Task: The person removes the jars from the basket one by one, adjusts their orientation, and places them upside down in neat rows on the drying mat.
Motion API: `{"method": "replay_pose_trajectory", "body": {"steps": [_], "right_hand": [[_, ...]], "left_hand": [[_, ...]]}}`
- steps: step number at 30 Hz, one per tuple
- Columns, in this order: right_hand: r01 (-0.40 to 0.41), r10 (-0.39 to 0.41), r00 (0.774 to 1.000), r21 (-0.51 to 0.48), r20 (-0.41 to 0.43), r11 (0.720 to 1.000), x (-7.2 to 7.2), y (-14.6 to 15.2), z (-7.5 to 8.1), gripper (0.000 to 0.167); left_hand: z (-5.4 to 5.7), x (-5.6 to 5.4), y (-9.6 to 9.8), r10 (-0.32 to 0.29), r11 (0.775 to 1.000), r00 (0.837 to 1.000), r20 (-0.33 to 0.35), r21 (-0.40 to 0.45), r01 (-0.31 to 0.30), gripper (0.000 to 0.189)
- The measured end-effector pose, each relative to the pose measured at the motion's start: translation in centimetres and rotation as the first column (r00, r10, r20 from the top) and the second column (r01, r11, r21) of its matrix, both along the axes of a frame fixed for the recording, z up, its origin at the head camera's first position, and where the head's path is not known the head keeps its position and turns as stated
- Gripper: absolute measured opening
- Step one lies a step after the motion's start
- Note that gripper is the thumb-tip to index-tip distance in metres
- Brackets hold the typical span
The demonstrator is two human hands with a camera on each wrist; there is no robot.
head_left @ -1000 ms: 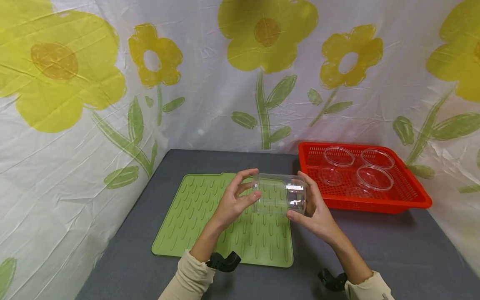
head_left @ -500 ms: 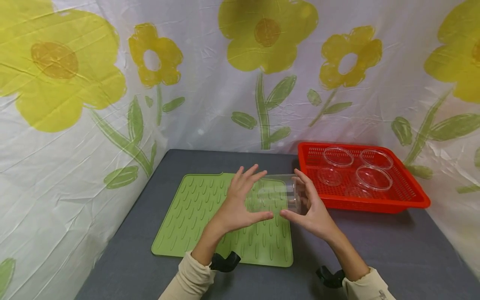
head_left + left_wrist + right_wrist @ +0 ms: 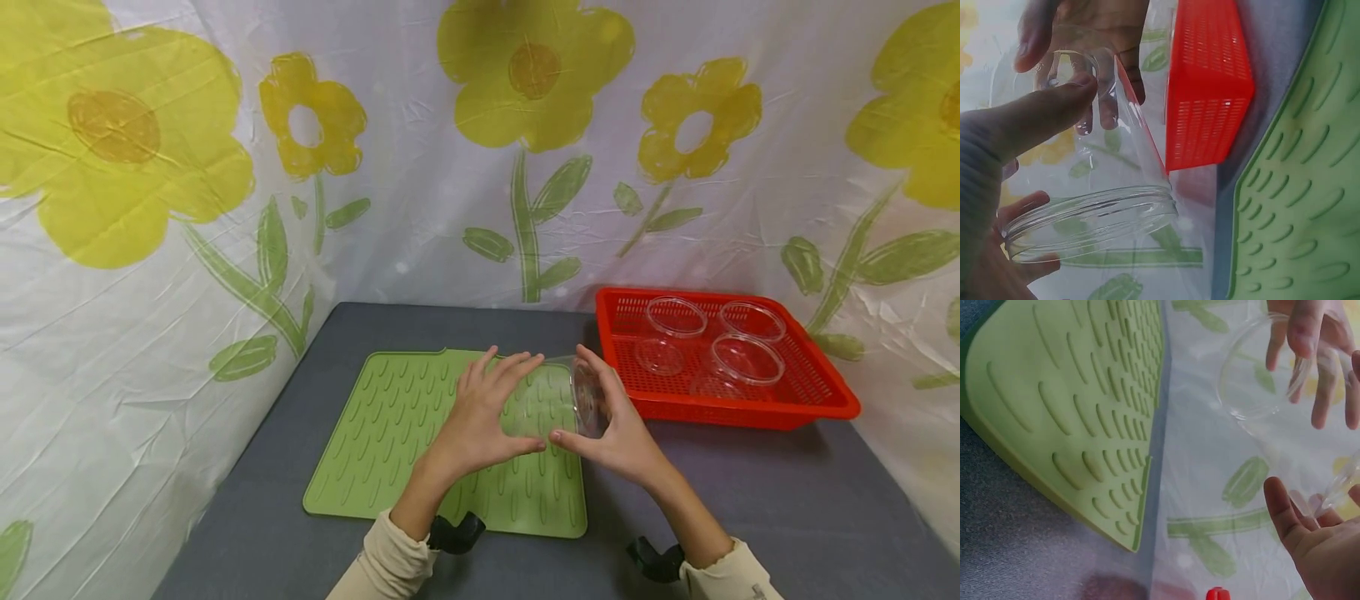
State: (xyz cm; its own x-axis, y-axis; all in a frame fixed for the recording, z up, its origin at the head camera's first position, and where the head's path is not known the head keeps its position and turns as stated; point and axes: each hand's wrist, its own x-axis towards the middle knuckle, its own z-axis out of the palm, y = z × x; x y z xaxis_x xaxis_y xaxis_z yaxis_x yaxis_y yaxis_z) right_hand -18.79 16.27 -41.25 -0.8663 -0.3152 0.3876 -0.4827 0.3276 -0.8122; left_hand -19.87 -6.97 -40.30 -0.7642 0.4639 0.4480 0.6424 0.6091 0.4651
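A clear jar (image 3: 585, 396) lies sideways in the air between both hands, over the green mat (image 3: 397, 442). My left hand (image 3: 476, 417) holds it at the mouth end, thumb below and fingers spread above in the head view. My right hand (image 3: 622, 429) grips the base end between thumb and fingers. In the left wrist view the threaded rim (image 3: 1094, 219) of the jar is near, with left fingertips behind it and the left thumb (image 3: 1054, 109) across the body. The right wrist view shows the right thumb (image 3: 1280, 497) beside the see-through wall.
A red perforated basket (image 3: 720, 410) stands at the back right of the dark table (image 3: 750, 500). Three clear jars (image 3: 748, 360) stand upright inside it. A flower-printed curtain (image 3: 420, 208) hangs behind and along the sides.
The left hand has shifted from pinching the jar's rim to spreading its fingers round it. The jar has turned so its base end shows more, and the right hand has moved slightly left and down.
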Motion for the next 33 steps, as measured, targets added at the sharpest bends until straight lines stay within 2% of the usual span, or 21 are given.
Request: {"method": "replay_pose_trajectory", "body": {"steps": [5,8,11,15,21,25,28,33], "right_hand": [[-0.012,0.012,1.000,-0.013,-0.005,1.000,0.0,-0.1,0.1,0.108],[-0.023,0.022,1.000,-0.027,-0.005,0.999,-0.1,-0.1,0.1,0.109],[-0.055,0.055,0.998,-0.079,0.000,0.995,-0.3,0.1,0.1,0.111],[-0.113,0.115,0.993,-0.177,0.000,0.978,-0.5,0.2,-0.1,0.112],[-0.165,0.171,0.985,-0.258,0.000,0.952,-0.7,0.2,-0.4,0.111],[-0.155,0.172,0.984,-0.284,0.037,0.946,-0.6,0.0,-0.4,0.107],[-0.130,0.151,0.987,-0.277,0.057,0.952,-0.4,-0.2,-0.3,0.101],[-0.111,0.127,0.991,-0.276,0.043,0.955,-0.3,-0.6,-0.1,0.093]], "left_hand": [[-0.4,-0.1,-0.1,-0.040,0.997,0.999,-0.004,0.060,0.040,0.103],[-0.5,-0.1,-0.3,-0.066,0.993,0.998,0.014,0.098,0.064,0.104],[-0.8,-0.2,-0.4,-0.083,0.988,0.995,0.048,0.134,0.076,0.104],[-1.2,-0.4,-0.6,-0.092,0.981,0.993,0.079,0.175,0.077,0.105],[-1.5,-0.3,-0.7,-0.105,0.969,0.991,0.077,0.234,0.084,0.106],[-1.6,-0.1,-0.8,-0.107,0.958,0.988,0.110,0.278,0.072,0.108],[-1.7,0.0,-0.8,-0.111,0.952,0.985,0.133,0.300,0.067,0.108],[-1.7,0.1,-0.9,-0.113,0.946,0.981,0.159,0.318,0.057,0.109]]}}
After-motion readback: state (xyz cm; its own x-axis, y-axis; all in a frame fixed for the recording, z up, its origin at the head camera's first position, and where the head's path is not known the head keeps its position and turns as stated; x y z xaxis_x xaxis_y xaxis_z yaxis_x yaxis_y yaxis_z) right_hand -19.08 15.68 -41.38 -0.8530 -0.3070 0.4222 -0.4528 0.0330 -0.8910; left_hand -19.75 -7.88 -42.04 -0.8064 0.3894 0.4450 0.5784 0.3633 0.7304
